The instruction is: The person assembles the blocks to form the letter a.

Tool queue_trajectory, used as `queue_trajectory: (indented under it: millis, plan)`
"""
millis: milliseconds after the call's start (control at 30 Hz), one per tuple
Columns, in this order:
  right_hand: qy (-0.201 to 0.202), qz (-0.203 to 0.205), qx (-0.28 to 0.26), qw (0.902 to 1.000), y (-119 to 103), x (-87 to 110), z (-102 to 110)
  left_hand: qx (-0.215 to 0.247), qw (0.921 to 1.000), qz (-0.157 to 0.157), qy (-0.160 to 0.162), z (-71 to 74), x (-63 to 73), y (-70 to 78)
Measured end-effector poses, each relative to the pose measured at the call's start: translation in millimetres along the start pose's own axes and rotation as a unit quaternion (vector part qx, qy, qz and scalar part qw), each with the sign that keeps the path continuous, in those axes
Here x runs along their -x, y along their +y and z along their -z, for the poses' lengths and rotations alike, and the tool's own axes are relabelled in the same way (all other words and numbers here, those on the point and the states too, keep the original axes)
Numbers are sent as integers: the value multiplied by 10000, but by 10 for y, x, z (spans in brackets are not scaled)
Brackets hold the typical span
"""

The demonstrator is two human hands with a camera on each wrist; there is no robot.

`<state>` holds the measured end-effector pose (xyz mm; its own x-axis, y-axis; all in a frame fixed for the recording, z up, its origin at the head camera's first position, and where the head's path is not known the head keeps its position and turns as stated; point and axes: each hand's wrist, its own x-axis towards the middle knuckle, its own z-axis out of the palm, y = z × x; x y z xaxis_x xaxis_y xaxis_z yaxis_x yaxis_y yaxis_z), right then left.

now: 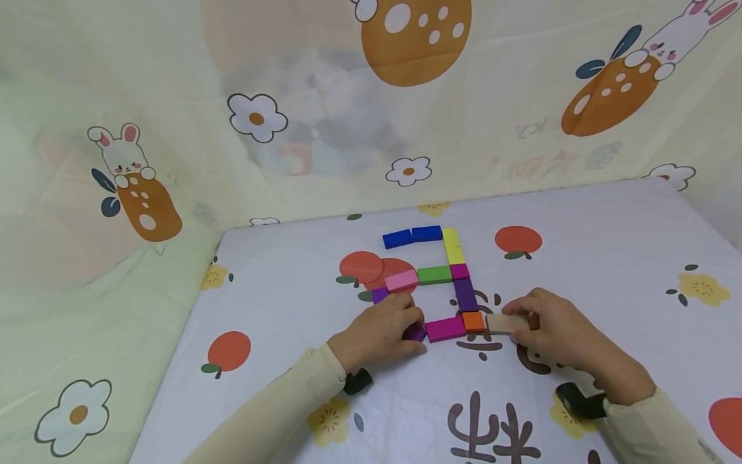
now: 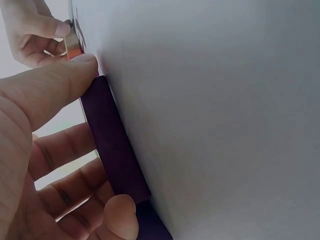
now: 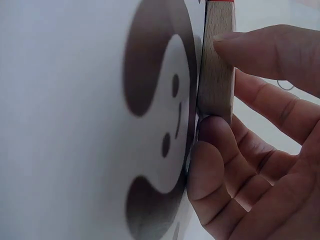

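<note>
Flat coloured blocks lie end to end in an angular figure on the table. My left hand (image 1: 382, 328) grips a purple block (image 2: 115, 140) at the figure's lower left, thumb at one end and fingers along its far side; the hand hides part of it in the head view. A magenta block (image 1: 445, 329) and an orange block (image 1: 473, 321) continue the bottom row. To their right, my right hand (image 1: 553, 332) pinches a plain wooden block (image 3: 216, 65) between thumb and fingers, its end close to the orange block.
Above the bottom row lie a dark purple block (image 1: 466, 294), a green block (image 1: 435, 275), a pink block (image 1: 401, 280), a yellow piece (image 1: 453, 246) and two blue blocks (image 1: 427, 233). A printed cloth (image 1: 278, 277) covers the table; a patterned curtain (image 1: 324, 142) hangs behind it.
</note>
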<state>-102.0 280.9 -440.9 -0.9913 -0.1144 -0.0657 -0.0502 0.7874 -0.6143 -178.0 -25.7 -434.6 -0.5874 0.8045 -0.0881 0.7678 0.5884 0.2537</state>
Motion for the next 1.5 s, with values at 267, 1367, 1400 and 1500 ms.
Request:
queue_trajectory:
  millis: [267, 1367, 1400, 1500]
  plan:
    - [-23, 48, 36, 10000, -17, -72, 25, 20, 10000, -12, 29, -15, -6, -7]
    - [48, -126, 6, 9999, -16, -100, -25, -380, 9989, -10, 278, -35, -55, 74]
    - [52, -92, 1, 9999, -10, -100, -24, -414, 9988, -11, 278, -36, -59, 79]
    - [58, -75, 4, 10000, 1, -98, -22, -494, 9983, -39, 298, -44, -69, 89]
